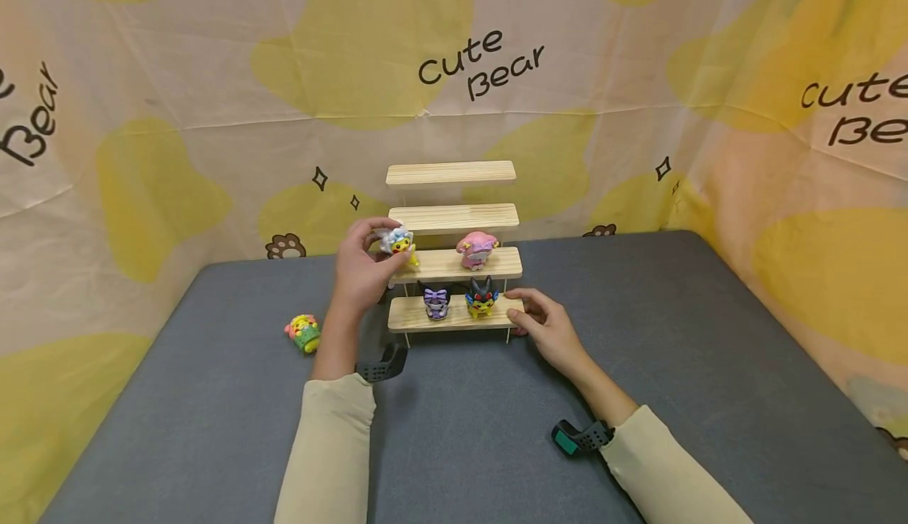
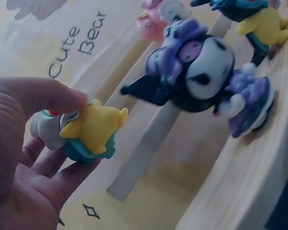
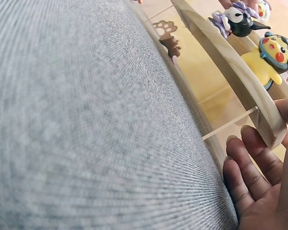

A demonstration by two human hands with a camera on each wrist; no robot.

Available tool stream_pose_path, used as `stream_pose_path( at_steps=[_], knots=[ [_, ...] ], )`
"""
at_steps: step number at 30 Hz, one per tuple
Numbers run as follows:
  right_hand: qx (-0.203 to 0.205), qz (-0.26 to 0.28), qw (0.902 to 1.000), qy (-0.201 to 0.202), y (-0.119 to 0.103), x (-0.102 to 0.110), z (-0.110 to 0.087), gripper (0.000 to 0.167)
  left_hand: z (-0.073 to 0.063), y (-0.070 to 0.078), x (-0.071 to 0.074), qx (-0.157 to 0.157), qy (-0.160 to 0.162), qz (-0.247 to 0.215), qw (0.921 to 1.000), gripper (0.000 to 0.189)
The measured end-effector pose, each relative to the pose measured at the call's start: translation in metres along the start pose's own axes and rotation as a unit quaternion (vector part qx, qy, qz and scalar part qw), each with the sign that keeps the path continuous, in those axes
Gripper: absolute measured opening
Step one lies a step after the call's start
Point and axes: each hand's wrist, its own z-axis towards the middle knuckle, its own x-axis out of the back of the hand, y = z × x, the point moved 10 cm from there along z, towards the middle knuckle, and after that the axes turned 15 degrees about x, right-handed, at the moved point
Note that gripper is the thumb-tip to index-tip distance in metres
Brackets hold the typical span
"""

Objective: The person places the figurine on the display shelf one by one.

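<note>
My left hand pinches a small yellow figurine with a white and teal hood, thumb on one side and fingers on the other. It is at the left end of the second tier from the bottom of a wooden display stand; whether it touches the board, I cannot tell. A pink figurine stands on that tier's right part. On the lowest tier are a purple-and-black figurine and a yellow one with a dark hood. My right hand grips this tier's right end, thumb above, fingers below.
Another figurine, yellow with green and pink, lies on the grey tabletop left of my left forearm. Behind the stand hangs a patterned cloth. Thin clear rods support the tiers.
</note>
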Motion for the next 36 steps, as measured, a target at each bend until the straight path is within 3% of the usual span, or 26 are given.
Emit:
stream_pose_path(
  at_steps=[15,24,36],
  knots=[
    [0.002,0.004,1.0000,-0.002,0.002,-0.002,0.001,0.033,0.003,-0.001,-0.030,-0.036,-0.014,0.003,0.9993,0.038],
    [0.000,0.000,1.0000,-0.001,0.001,-0.001,0.001,0.033,-0.001,0.007,-0.031,-0.058,-0.006,0.076,0.9954,0.039],
    [-0.003,0.003,1.0000,-0.002,0.001,-0.001,0.000,0.033,-0.004,0.007,-0.029,-0.053,-0.005,0.136,0.9893,0.051]
  ],
)
